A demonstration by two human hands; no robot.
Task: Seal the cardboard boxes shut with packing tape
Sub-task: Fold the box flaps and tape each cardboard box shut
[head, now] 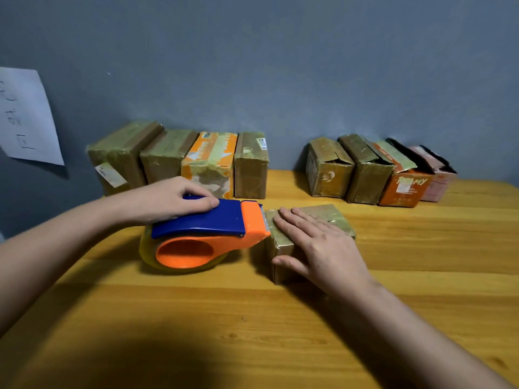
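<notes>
Surface (168,318): wood.
4 taped boxes (179,161) rear left; 4 unsealed boxes (379,172) rear right.
Tape dispenser (202,234): left hand (174,199) curled round it, blade at box edge.
Working box (309,228): centre, right hand (317,242) flat on top.
Risk: tape tearing crooked if the box slides.

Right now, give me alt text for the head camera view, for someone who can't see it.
A person's left hand grips a blue and orange tape dispenser whose cutter meets the end of a small cardboard box, while the right hand lies flat on top of the box, on a wooden table. Two rows of boxes line the grey wall behind: four taped at left, four with loose flaps at right.
</notes>
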